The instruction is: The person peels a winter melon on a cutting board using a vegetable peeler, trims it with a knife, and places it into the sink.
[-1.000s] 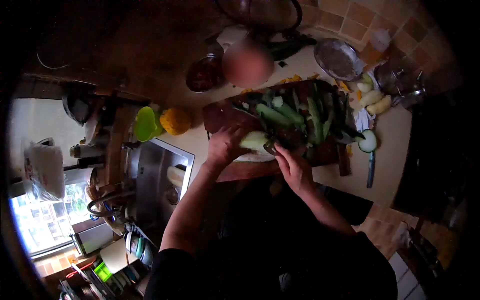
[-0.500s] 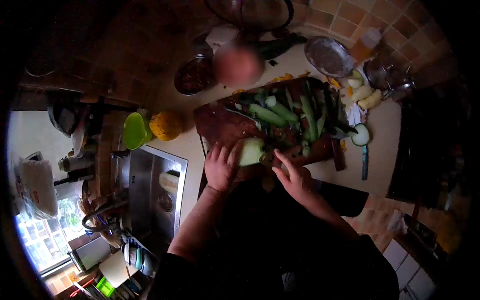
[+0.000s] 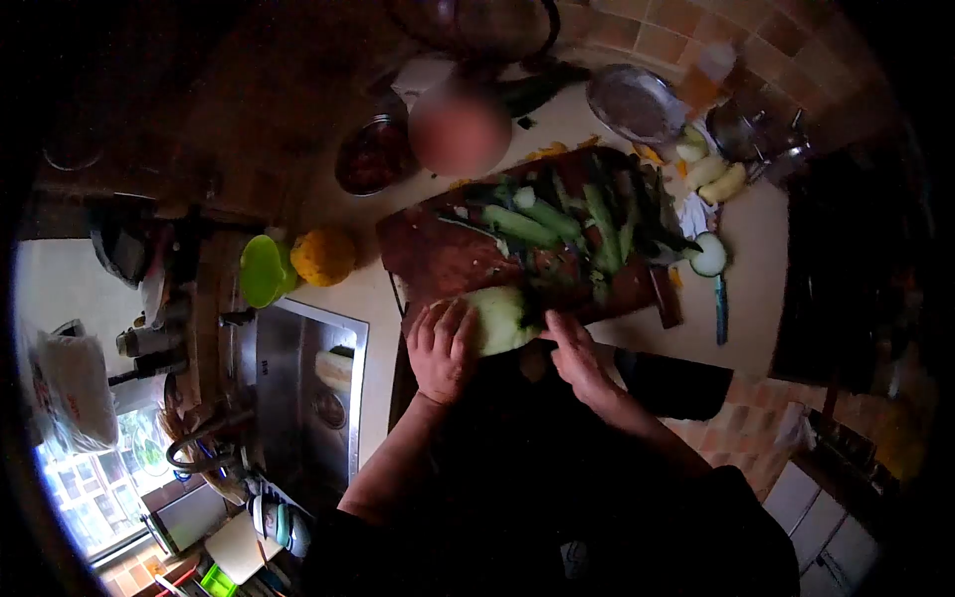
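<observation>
In the head view, my left hand [image 3: 441,348] is wrapped over the left end of a thick, pale green peeled gourd [image 3: 502,320] at the near edge of the brown cutting board [image 3: 423,249]. My right hand [image 3: 585,366] is at the gourd's other end, its fingers drawn together close to a dark patch there. Whether a small tool sits in those fingers is hidden in the dim light. Long green strips of peel [image 3: 522,227] lie heaped across the board beyond the gourd.
Left of the board are an orange-yellow round pumpkin [image 3: 323,257], a lime-green bowl [image 3: 267,271] and a steel sink [image 3: 360,398]. Behind stand a bowl of dark red contents [image 3: 373,157] and a metal dish [image 3: 637,104]. Peeled pieces [image 3: 721,184] and a blue-handled tool [image 3: 721,313] lie right.
The gourd has come nearer to my body and turned slightly, with my left hand still on it. My right hand has shifted slightly down beside its end. The whole view has tilted a little.
</observation>
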Motion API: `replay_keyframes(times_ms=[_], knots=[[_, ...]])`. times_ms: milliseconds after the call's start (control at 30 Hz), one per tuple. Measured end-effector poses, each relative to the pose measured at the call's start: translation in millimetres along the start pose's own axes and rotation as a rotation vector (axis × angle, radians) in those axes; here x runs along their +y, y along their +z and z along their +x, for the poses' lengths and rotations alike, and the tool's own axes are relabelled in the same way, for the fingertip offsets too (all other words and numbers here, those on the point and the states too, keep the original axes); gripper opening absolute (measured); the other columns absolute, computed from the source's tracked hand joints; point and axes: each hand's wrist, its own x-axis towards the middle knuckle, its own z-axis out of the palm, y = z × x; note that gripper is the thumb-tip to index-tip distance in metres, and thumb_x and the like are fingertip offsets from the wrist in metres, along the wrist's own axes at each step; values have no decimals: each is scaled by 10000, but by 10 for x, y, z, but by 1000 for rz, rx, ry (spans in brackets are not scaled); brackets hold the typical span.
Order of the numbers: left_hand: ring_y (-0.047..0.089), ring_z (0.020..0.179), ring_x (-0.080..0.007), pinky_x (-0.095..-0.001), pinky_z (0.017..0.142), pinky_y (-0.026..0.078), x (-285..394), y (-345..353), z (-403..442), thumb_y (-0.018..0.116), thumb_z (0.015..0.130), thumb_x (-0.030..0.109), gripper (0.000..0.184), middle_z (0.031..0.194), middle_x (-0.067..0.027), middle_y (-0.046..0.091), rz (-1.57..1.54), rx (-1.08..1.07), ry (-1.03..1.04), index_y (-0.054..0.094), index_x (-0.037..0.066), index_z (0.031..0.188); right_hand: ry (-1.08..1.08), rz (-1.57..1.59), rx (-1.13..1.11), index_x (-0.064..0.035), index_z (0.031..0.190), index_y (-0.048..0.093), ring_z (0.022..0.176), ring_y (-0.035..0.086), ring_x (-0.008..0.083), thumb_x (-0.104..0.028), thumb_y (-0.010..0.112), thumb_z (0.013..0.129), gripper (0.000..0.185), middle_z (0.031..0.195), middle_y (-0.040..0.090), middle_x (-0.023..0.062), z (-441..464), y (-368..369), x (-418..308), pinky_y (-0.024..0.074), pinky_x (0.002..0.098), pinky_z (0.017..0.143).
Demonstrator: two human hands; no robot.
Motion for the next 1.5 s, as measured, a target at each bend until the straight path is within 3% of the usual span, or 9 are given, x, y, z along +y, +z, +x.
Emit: replay_keyframes(times_ms=[333,533,733,800,900,1100,1233,1333,1500], knots=[[575,1211,-331,-501,1019,454,7,-77,-214,711,800,192,428,1284,-65,635,-110,46,52,641,169,1222,425,470,-74,-234,1148,524,488,306,60,-328,875,823,487,885,470,-58,118,139,-210,209,213,431],[530,1265,-347,-555,1125,390,-278,99,-291,742,787,254,579,1376,-130,550,-242,141,121,560,203,1335,32,217,-239,-214,1089,530,526,322,43,-306,869,826,439,837,438,-76,122,217,-167,218,212,451],[432,1376,-418,-602,1178,312,-504,19,84,850,662,486,991,1477,-174,455,-287,-104,6,435,120,1485,-246,-185,-241,-146,1303,554,603,411,36,-358,836,854,571,862,532,-74,168,387,-550,289,222,478],[442,1373,-404,-574,1182,321,-510,-131,261,859,633,508,1057,1476,-166,466,-338,-163,-18,411,122,1508,-410,-339,-239,-71,1380,549,880,588,101,-377,843,838,689,1098,637,4,435,345,-549,472,256,733],[471,1355,-381,-543,1157,357,-569,-185,427,876,598,511,1136,1467,-160,494,-269,-293,-23,370,106,1531,-551,-380,-288,-1,1372,553,1208,575,177,-375,855,826,727,1289,626,75,415,472,-693,431,329,1068],[500,1335,-400,-486,1129,419,-625,-111,479,946,574,315,1137,1481,-190,477,-466,-95,-130,354,68,1513,-927,-647,-213,11,1374,542,1207,620,199,-270,881,796,726,1280,668,127,149,875,-969,474,342,1044],[512,1328,-414,-459,1114,442,-547,74,495,959,559,183,1146,1484,-207,470,-713,65,-387,336,62,1513,-898,-637,-176,0,1292,604,1184,660,222,-217,865,803,595,1238,703,158,31,1143,-1024,505,344,1007],[500,1327,-433,-451,1107,452,-559,16,497,892,596,91,1078,1478,-222,472,-741,33,-402,328,64,1515,-931,-806,-122,-4,1270,622,1151,661,187,-194,841,831,526,1219,707,129,75,1086,-1019,500,330,998],[518,1305,-434,-469,1090,462,-596,30,466,896,606,131,1068,1494,-219,456,-626,75,-209,333,68,1511,-754,-468,-276,-14,1277,627,1121,619,143,-197,819,863,492,1209,676,55,150,938,-821,477,315,1004]])
